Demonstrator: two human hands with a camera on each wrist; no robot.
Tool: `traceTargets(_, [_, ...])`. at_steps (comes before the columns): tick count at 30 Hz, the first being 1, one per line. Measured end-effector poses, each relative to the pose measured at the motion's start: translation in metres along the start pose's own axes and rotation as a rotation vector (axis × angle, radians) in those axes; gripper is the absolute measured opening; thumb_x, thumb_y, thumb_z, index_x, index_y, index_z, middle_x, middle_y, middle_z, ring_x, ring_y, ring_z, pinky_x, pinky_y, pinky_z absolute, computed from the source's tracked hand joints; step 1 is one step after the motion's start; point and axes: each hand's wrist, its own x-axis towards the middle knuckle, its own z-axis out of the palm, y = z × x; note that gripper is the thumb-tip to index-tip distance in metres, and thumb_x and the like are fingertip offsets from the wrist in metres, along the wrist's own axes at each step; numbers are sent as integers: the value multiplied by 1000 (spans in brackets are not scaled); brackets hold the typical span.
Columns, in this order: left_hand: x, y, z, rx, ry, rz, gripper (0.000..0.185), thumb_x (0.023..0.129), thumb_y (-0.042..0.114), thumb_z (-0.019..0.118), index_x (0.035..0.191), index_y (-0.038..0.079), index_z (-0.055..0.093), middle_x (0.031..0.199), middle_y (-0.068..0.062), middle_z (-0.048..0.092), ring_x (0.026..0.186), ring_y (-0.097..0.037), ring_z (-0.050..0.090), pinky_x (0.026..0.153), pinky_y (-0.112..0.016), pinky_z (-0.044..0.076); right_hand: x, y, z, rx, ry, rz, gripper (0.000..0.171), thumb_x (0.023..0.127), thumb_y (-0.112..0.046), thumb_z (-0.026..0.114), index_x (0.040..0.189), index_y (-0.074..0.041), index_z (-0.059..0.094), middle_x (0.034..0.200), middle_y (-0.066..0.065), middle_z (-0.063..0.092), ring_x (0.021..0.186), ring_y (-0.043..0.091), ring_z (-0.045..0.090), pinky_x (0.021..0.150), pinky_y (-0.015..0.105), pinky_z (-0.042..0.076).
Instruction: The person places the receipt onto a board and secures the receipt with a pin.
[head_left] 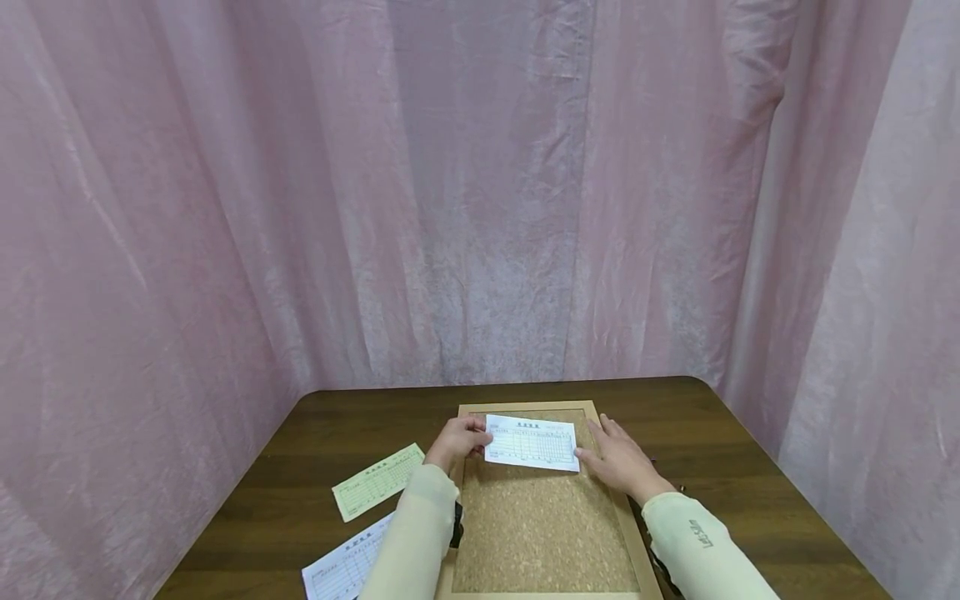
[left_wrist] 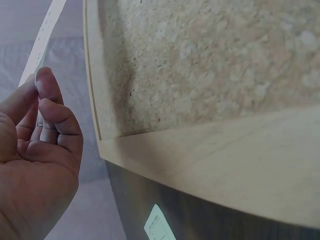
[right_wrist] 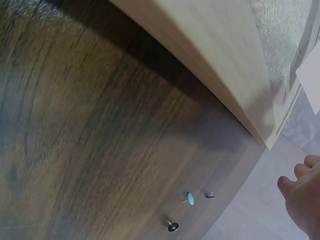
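Note:
A white printed slip lies across the upper part of a cork board with a light wooden frame. My left hand pinches the slip's left edge between thumb and fingers; the left wrist view shows those fingers closed on the thin paper edge. My right hand rests flat on the board's right side with straight fingers, its thumb touching the slip's right lower corner. In the right wrist view only its fingertips and a corner of the slip show.
A green slip and another white slip lie on the dark wooden table left of the board. Three pushpins lie on the table right of the frame. Pink curtains close in the table.

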Motion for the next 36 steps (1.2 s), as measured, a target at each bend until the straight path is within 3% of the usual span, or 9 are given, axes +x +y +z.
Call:
traceTargets(8, [-1, -5, 4, 15, 9, 3, 7, 89, -2, 68, 93, -6, 65, 71, 1, 58, 62, -12, 56, 61, -30, 49, 2, -5, 8, 4, -14, -30, 64, 102, -36, 55, 152, 1, 36, 155, 32, 26, 145, 47, 20, 115, 59, 19])
traceTargets(19, [3, -12, 6, 49, 13, 31, 4, 87, -4, 68, 88, -4, 63, 69, 2, 57, 58, -11, 52, 54, -23, 43, 2, -14, 22, -69, -67, -103, 61, 100, -35, 58, 147, 3, 44, 153, 31, 31, 143, 45, 26, 113, 59, 24])
traceTargets(23, [2, -11, 8, 39, 18, 13, 6, 87, -5, 67, 86, -3, 63, 69, 1, 57, 59, -13, 53, 54, -24, 43, 1, -17, 25, -90, -82, -112, 60, 100, -36, 59, 145, 2, 47, 152, 30, 34, 143, 45, 28, 113, 57, 25])
traceTargets(36, [0, -12, 13, 42, 23, 1, 8, 87, -8, 65, 93, -10, 60, 70, -3, 56, 58, -12, 51, 54, -22, 41, -2, -22, 36, -106, -124, -127, 60, 97, -39, 62, 142, 0, 52, 152, 30, 34, 141, 46, 30, 112, 59, 25])
